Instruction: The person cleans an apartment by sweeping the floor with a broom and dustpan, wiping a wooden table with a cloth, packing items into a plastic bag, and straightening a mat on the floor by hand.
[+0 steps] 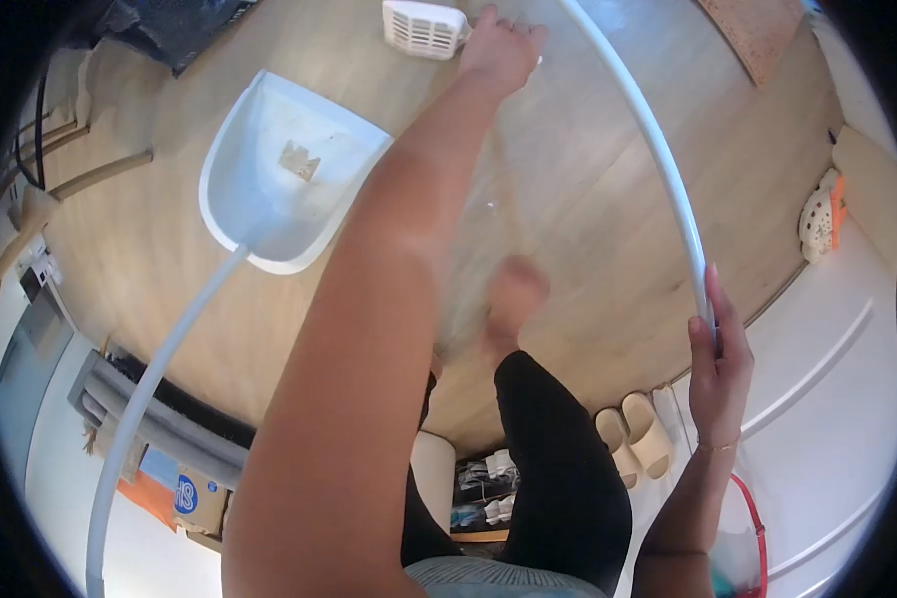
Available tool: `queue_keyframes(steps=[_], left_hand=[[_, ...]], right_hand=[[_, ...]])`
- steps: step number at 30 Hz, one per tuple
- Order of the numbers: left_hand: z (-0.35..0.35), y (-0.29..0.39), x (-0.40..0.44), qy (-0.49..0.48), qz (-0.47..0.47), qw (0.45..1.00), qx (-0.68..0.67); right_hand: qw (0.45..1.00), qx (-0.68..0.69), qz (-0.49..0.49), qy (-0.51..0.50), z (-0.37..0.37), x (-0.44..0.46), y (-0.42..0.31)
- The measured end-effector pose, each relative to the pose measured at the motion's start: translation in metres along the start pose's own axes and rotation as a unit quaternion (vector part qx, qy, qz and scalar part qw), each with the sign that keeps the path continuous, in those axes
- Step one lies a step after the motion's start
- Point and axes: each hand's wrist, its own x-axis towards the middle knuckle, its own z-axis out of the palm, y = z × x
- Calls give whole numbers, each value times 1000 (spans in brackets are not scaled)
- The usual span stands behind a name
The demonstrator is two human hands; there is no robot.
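Observation:
My left hand (503,52) reaches out to the top of the view, its fingers closed round the handle of a white slotted scoop (424,32). On the right, my right hand (720,364) grips a long white pole (658,130) that runs up and out of the frame, so its far end is hidden. A white dustpan (234,179) rests on the floor left of my left forearm, with a small torn beige scrap (299,159) inside. Its long handle (154,374) slants toward the lower left, and neither hand touches it.
My bare foot (516,294) is on the wood-look floor (568,199). Beige slippers (648,434) lie by the right wall, near a white clog (817,219). A brown board (757,35) lies at the upper right. Wooden legs (100,174) and a cardboard box (201,498) stand left.

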Motion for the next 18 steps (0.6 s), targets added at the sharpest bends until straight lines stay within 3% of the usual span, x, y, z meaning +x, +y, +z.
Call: queue_keyframes(steps=[2,4,5,7,8,10,11,13,15,17,18], left_hand=[[-19,-3,-32,55,35,997,-33],[-40,-6,-62,208,45,957,-196],[-49,-10,-82,211,44,957,-193],[-58,-23,-112,375,115,885,-252],[-57,-31,-122,378,115,884,-249],[-49,-40,-145,306,-46,883,-354],[-51,-42,-154,316,-46,879,-355],[-67,-40,-198,381,-74,829,-402],[-83,-38,-245,457,-62,743,-485],[-106,-35,-294,461,-122,688,-547],[-114,-37,-321,418,-151,704,-554]], right_hand=[[1000,3,-8,-2,-1,-2,-3],[1000,7,-16,2,-6,-4,-11],[1000,-5,-24,5,-10,-6,-17],[999,-16,-41,14,-14,-1,-25],[998,-29,-46,14,-13,0,-27],[997,-48,-61,10,-11,-8,-32],[995,-83,-55,-2,-9,-12,-34],[989,-133,-68,-5,-7,-34,-37],[987,-153,-51,-16,-16,-72,-39],[983,-177,-34,-22,-34,-107,-44],[986,-161,-30,-38,-42,-121,-49]])
